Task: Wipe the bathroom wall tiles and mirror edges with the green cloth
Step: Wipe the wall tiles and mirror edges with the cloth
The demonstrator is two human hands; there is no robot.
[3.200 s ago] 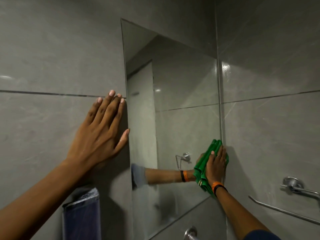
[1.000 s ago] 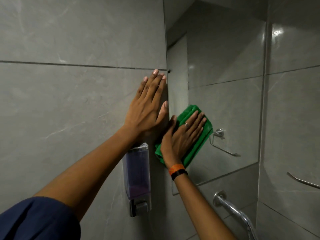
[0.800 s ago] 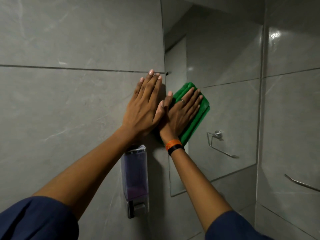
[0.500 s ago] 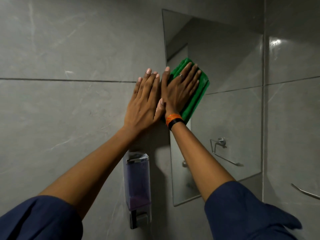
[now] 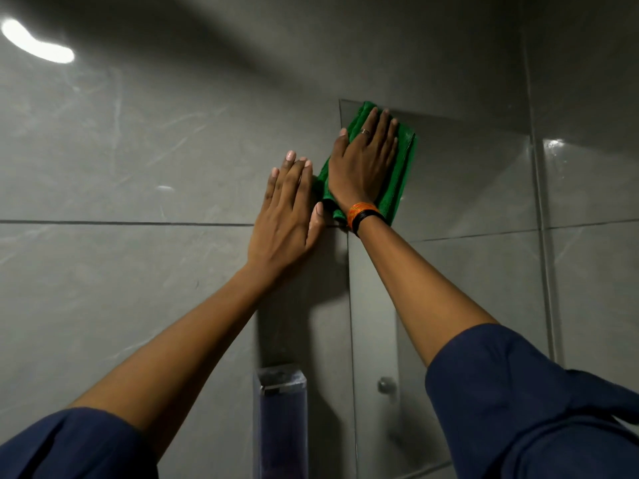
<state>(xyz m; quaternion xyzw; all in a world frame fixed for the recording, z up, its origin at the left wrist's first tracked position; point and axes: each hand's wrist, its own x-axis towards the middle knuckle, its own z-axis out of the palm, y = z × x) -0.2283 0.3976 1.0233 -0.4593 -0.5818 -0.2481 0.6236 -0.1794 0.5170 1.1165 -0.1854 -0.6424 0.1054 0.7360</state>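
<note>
Right hand (image 5: 363, 167): fingers flat, pressing green cloth (image 5: 401, 174) at mirror (image 5: 466, 188) top-left corner; best kept flat along the edge. Left hand (image 5: 287, 219): released, bracing tile (image 5: 138, 150).

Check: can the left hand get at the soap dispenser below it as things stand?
Probably yes. The left hand lies flat on the wall tile, holding nothing, and the soap dispenser is mounted lower on the same wall with bare tile between. Only its own forearm crosses nearby, not in front of the dispenser.

Middle of green cloth (image 5: 403, 174) under right hand (image 5: 363, 164); soap dispenser (image 5: 280, 426) btm cut off by frame edge.
</note>
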